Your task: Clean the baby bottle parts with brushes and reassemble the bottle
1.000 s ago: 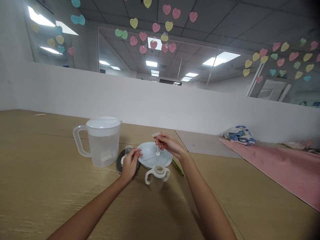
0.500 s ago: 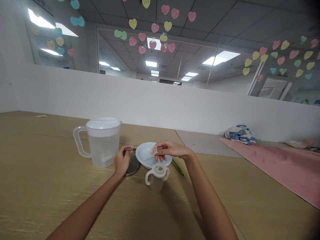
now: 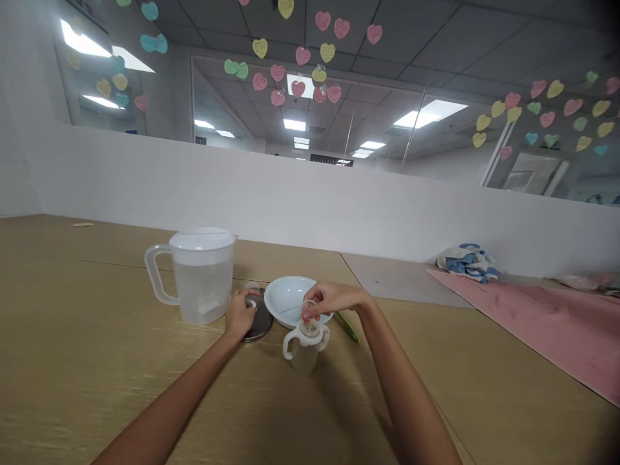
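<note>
A translucent baby bottle [image 3: 305, 358] with two white side handles stands upright on the table, its mouth uncovered. Just over that mouth, my right hand [image 3: 334, 299] pinches a small clear round plastic piece [image 3: 309, 305]; a thin pale stem shows below the fingers at the opening. My left hand [image 3: 239, 315] has its fingers curled round a clear plastic cap [image 3: 252, 287], with a small white part by the fingertips. Beneath that hand lies a dark round metal disc [image 3: 261, 321]. Right behind the bottle sits a pale blue-white bowl [image 3: 283, 292].
To the left stands a large translucent lidded pitcher [image 3: 203, 284] with a side handle. A green slender object [image 3: 347, 328] lies right of the bowl. Farther right are a blue-and-white cloth [image 3: 465, 263] and a pink sheet [image 3: 537, 316]. A white wall [image 3: 290, 200] borders the table's back.
My right hand has lowered the clear piece to the bottle's mouth. My left hand has turned slightly, and the clear cap by its fingers shows more fully.
</note>
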`<state>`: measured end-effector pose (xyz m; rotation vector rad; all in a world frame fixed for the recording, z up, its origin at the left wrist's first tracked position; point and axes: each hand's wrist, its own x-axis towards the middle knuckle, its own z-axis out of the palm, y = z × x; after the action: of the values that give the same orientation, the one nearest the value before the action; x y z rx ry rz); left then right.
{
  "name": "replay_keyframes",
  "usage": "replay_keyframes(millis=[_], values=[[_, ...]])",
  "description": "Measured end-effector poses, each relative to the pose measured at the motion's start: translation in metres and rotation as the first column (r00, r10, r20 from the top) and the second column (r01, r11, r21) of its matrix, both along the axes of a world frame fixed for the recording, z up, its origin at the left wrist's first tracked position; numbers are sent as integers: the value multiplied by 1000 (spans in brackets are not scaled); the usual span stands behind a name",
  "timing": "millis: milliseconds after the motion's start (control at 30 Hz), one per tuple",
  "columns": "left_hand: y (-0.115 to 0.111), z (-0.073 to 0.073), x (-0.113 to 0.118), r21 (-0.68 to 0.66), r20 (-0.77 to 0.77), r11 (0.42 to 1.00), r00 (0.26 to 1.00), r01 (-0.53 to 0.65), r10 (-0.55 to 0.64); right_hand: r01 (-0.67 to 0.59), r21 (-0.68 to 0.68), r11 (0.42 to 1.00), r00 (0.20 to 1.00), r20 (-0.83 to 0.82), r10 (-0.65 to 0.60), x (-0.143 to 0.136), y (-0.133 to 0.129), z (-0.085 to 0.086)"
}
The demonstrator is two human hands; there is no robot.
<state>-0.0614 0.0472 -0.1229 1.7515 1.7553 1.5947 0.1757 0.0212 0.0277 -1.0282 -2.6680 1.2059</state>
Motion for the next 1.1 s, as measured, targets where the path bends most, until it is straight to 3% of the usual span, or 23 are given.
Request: replay_keyframes(millis=[300,500,667,967,1100], values=[[1,0,0,27,-2,1000,1000,3,-3,-23,-1,1000,998,-62,23,2,5,-1],[-15,15,13,283,20,953,994,-107,106,112,127,986,990,-104,-99,0,6,-3],[-37,24,32,417,44,909,999,-6,-14,241,163,957,945,-266,-193,-11,10,-11],[-52,22,49,479,102,868,974,129,-201,82,-41,996,950,-298,-91,-30,11,-28],[-50,22,48,425,158,884,945,197,-286,110,-62,992,921,-370,-125,-34,12,-32]])
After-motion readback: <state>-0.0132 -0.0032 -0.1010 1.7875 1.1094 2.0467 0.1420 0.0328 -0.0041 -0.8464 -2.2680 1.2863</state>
